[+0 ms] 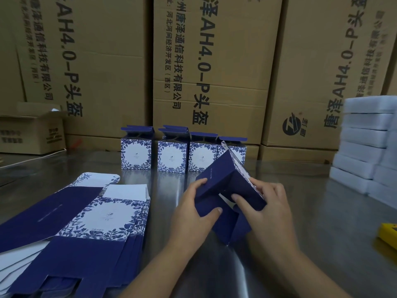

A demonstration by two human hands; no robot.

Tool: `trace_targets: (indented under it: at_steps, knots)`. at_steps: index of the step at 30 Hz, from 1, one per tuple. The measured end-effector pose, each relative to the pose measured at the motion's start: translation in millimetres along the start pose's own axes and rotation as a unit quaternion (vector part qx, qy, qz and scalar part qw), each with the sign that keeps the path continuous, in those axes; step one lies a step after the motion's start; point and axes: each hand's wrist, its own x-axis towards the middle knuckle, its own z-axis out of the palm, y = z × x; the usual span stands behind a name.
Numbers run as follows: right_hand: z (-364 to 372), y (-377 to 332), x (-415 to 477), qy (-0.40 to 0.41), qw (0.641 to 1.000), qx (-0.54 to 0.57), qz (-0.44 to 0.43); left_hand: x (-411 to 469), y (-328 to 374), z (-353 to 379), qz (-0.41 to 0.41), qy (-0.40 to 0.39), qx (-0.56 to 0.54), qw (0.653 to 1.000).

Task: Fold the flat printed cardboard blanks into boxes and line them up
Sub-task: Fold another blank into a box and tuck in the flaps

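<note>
A dark blue half-folded box (pixel 223 179) with a floral white side is tilted in the air above the steel table. My left hand (pixel 193 214) grips its left side, thumb on a lower flap. My right hand (pixel 268 209) holds its right side, with the thumb pressing a bottom flap inward. A fanned stack of flat printed blanks (pixel 86 229) lies at the front left. Several folded blue-and-white boxes (pixel 171 157) stand in a row at the back with their top flaps open.
Large brown cartons (pixel 214 61) wall off the back of the steel table (pixel 322 211). A small open carton (pixel 32 134) sits at the back left. White flat boxes (pixel 365 147) are stacked at the right. A yellow object (pixel 388 234) lies at the right edge.
</note>
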Motion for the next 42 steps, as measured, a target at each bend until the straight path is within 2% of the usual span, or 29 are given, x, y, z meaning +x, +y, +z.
trace_targets:
  at_steps: [11,15,17,19,21,26,32,38,42]
  knots:
    - [-2.6,-5.1,-0.3,-0.025,0.999,0.023,-0.024,3.2,-4.1,-0.7,-0.021,0.026,-0.023,0.999]
    - [-4.4,-9.4,-1.8,0.004,0.992,0.088,-0.092,3.9,0.8,-5.3,0.027,0.066,-0.08,0.994]
    - [-2.0,-5.5,-2.2,-0.044,0.992,0.101,-0.056,3.7,2.4,-8.0,0.045,0.074,-0.066,0.994]
    - [2.8,0.1,-5.5,-0.136,0.986,0.095,0.014,3.6,0.2,-9.4,0.029,0.047,-0.051,0.997]
    - [7.3,6.4,-8.2,-0.171,0.982,0.077,0.033,3.8,-3.7,-9.8,0.013,0.017,-0.035,0.999]
    - [8.4,9.0,-4.1,-0.116,0.991,0.063,-0.015,10.3,-13.5,-7.7,-0.002,0.009,-0.053,0.999]
    - [8.9,8.2,-7.1,-0.137,0.99,0.039,-0.018,10.5,-16.8,-6.8,-0.005,0.016,-0.017,1.0]
    - [5.7,0.6,-6.8,-0.123,0.992,0.014,-0.026,8.3,-13.6,-7.7,0.041,0.051,0.049,0.997]
    - [10.0,4.5,-11.0,-0.159,0.985,0.073,-0.008,3.9,-13.9,-5.7,0.075,0.012,0.102,0.992]
